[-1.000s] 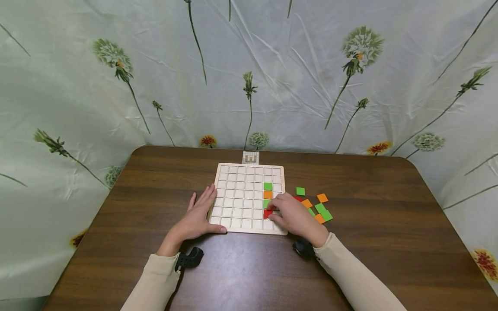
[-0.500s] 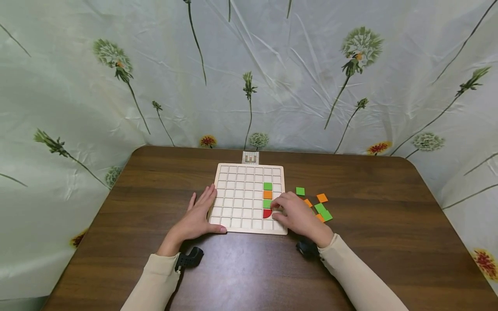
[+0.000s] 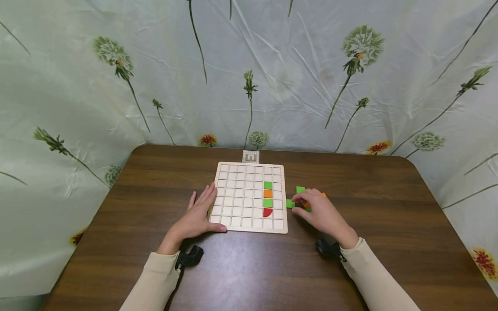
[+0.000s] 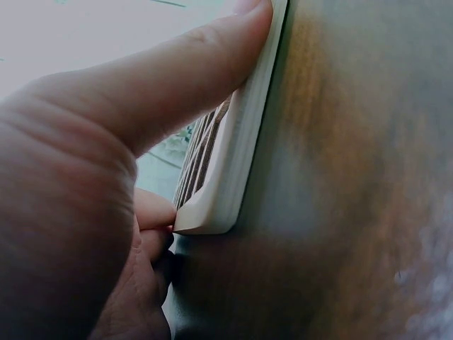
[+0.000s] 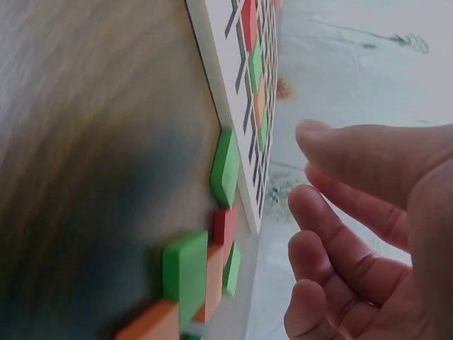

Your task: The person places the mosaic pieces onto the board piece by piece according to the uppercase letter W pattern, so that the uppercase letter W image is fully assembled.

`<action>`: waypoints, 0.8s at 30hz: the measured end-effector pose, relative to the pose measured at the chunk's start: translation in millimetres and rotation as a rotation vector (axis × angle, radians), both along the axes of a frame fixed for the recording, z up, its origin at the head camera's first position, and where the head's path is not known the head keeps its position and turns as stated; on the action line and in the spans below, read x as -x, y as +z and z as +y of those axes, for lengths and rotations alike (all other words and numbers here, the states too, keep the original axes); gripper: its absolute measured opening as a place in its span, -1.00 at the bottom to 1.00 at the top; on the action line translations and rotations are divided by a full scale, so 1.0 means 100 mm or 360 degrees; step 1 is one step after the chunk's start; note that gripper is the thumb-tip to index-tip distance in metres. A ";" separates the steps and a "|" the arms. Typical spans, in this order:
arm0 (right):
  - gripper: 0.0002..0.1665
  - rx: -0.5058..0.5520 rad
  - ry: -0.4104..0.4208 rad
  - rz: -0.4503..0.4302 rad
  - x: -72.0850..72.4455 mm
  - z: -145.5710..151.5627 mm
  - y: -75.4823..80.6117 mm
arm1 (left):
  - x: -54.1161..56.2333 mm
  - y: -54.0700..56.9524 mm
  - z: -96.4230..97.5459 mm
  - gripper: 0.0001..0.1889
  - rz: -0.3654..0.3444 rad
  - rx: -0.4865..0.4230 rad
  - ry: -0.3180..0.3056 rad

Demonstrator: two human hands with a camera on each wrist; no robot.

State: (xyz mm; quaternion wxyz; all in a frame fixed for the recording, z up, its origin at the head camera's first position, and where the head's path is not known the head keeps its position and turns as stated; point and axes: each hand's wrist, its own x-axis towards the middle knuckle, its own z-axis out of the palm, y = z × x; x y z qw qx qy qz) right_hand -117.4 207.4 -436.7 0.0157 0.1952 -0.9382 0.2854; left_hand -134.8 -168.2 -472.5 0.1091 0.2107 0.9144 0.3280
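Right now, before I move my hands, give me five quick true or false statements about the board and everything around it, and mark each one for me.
1. The left hand touches the board. True.
2. The right hand is holding a red piece. False: the right wrist view shows the right hand holding nothing.
3. Four coloured pieces sit in one column on the board. True.
4. The red piece in that column is farthest from the person. False: the red piece is nearest; a green piece is farthest.
5. A printed card lies beyond the board's far edge. True.
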 end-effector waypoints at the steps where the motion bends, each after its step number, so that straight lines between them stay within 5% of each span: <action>1: -0.73 0.0011 -0.0014 0.0003 0.00 0.03 0.00 | 0.00 0.00 0.00 0.34 0.0002 -0.0002 0.0000; 13: -0.69 0.0092 -0.0125 -0.0082 0.05 0.16 -0.11 | 0.00 -0.01 0.00 0.34 0.0006 0.0011 0.0011; 24: -0.65 0.0026 -0.0098 -0.0140 0.14 0.09 -0.14 | 0.00 -0.01 0.01 0.34 -0.0009 0.0004 0.0005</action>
